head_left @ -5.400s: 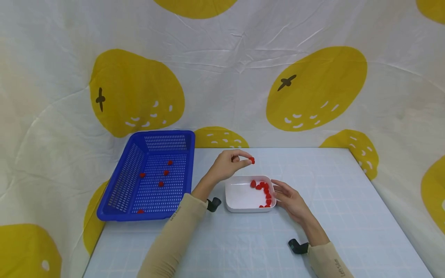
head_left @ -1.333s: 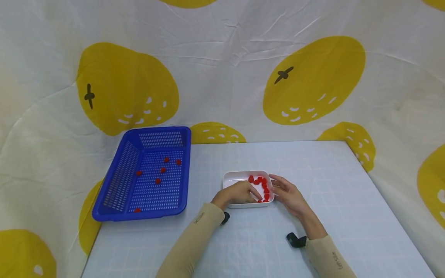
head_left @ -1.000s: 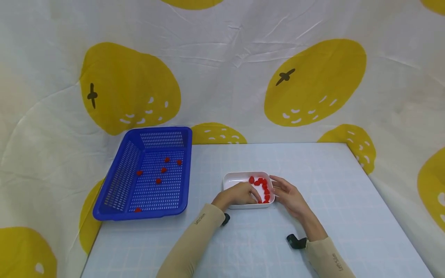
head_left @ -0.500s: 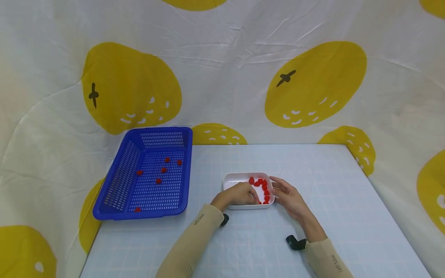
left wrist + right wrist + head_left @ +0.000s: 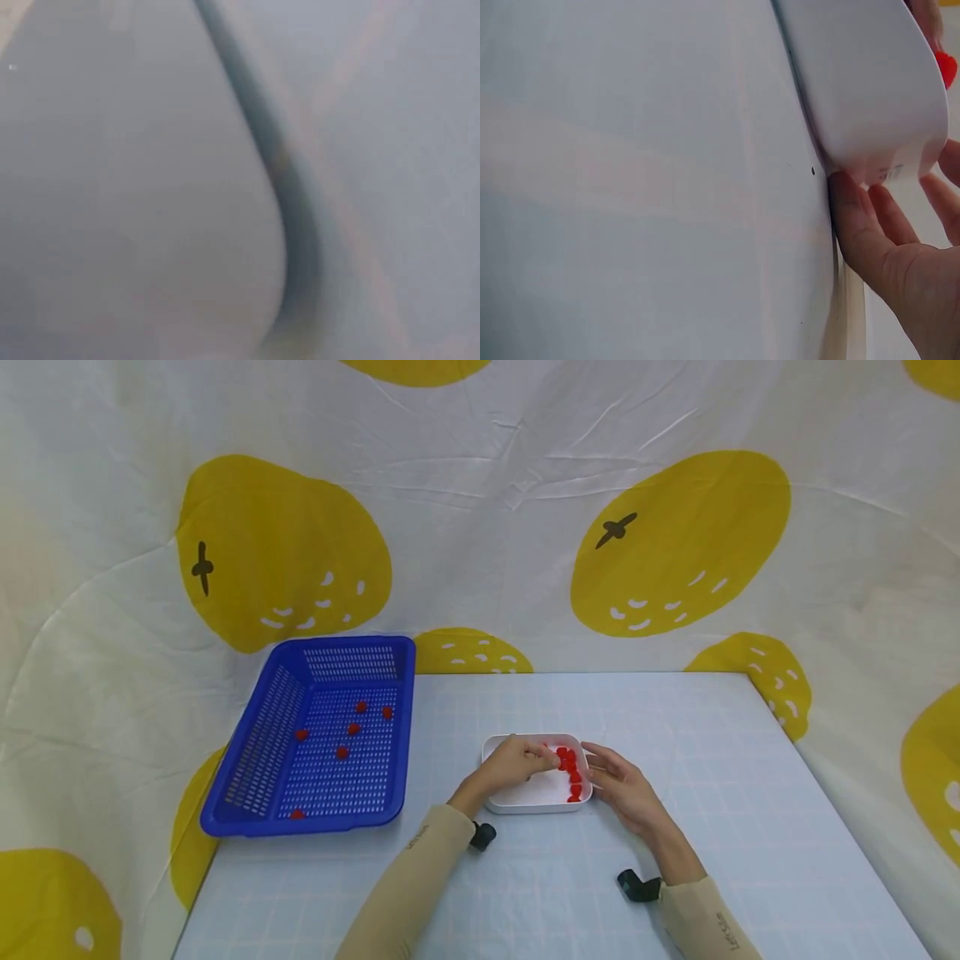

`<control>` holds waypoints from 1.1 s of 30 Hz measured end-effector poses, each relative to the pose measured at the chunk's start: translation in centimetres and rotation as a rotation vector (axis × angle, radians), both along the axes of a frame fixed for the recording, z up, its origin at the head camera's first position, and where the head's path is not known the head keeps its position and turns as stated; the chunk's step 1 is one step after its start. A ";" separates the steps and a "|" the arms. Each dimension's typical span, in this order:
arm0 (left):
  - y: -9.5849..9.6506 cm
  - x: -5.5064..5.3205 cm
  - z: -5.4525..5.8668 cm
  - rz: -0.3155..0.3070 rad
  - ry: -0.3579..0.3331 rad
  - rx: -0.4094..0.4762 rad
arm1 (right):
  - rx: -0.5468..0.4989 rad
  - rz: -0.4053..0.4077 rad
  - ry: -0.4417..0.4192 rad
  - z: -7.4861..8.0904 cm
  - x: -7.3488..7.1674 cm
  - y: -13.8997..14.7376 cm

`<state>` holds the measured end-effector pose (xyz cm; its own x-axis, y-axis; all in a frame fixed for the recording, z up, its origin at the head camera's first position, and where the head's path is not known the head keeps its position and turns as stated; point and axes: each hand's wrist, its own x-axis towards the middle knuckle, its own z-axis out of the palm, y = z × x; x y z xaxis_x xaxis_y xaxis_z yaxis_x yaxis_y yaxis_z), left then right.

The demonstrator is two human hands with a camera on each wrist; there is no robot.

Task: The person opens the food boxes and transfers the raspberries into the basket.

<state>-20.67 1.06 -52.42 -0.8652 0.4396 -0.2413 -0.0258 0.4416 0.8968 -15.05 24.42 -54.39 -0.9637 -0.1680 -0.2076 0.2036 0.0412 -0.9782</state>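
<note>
My left hand [image 5: 513, 762] reaches over the white tray [image 5: 525, 808] and pinches a small red berry-like piece [image 5: 946, 69], which shows just past the tray's rim in the right wrist view. Several more red pieces [image 5: 575, 778] line the tray's right side. Outside that end, my right hand [image 5: 626, 789] rests its spread, slightly bent fingers against the wall. The right wrist view shows these fingertips [image 5: 846, 187] on the tray's outer end. In the left wrist view, only the blurred tray wall [image 5: 150, 187] and tablecloth appear; the left fingers are out of that view.
A blue perforated basket [image 5: 408, 727] stands at the table's left, with several red pieces [image 5: 354, 729] scattered on its floor. The pale checked tablecloth [image 5: 675, 727] reaches back to a hanging fruit-print curtain [image 5: 487, 527].
My left hand has carried a red piece into the tray, dipped to the near right corner, then moved up and away with a piece from there. The right hand stays at the tray's end.
</note>
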 end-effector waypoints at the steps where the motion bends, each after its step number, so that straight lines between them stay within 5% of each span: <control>1: -0.1 0.0 0.2 0.022 -0.003 0.011 | -0.003 0.001 0.001 0.0 0.0 0.0; 12: -1.6 -0.4 3.6 0.130 -0.020 0.120 | 0.002 0.002 -0.009 0.1 -0.3 0.1; 18: -2.8 -0.6 6.1 0.157 0.066 0.111 | 0.003 -0.004 -0.022 0.0 -0.3 0.1; 25: -4.8 -0.3 9.4 0.174 0.088 0.088 | 0.012 -0.016 -0.032 0.1 -0.3 0.1; 33: -7.8 0.2 11.7 0.258 0.105 0.071 | 0.033 -0.022 -0.054 0.3 0.1 0.0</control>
